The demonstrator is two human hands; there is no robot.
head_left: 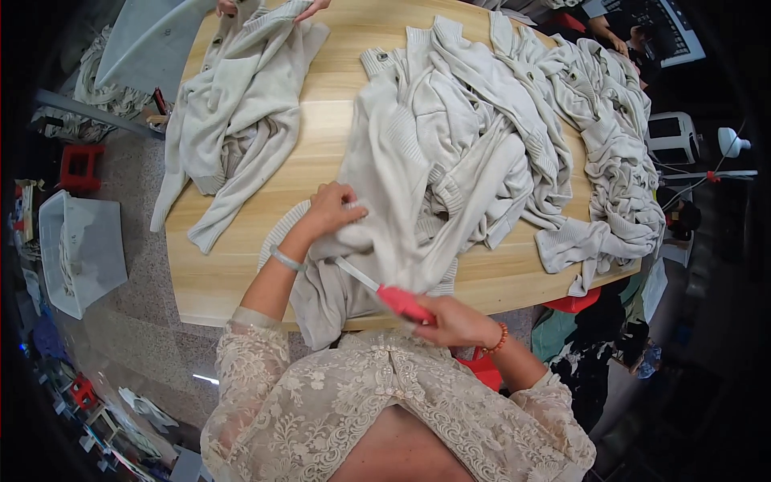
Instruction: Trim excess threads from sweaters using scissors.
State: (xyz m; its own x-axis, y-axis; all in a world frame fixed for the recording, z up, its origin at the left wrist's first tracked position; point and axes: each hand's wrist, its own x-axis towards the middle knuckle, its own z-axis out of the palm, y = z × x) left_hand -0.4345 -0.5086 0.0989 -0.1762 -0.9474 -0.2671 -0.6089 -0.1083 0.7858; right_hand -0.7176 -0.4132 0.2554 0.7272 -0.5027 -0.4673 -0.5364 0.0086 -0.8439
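A cream knit cardigan lies rumpled at the near edge of the table, part of it hanging over. My left hand, a grey band on its wrist, is closed on a fold of this knit, fingers curled. From the right, my right hand grips a red-handled tool with a long, narrow pale blade. Its blade points up and left, across the cardigan just below my left hand. Slight blur hides whether the tool has a second blade.
More cream knitwear is heaped along the right of the wooden table. At the far left, another person's hands hold a buttoned cardigan. A white bin and red stool stand on the floor at left.
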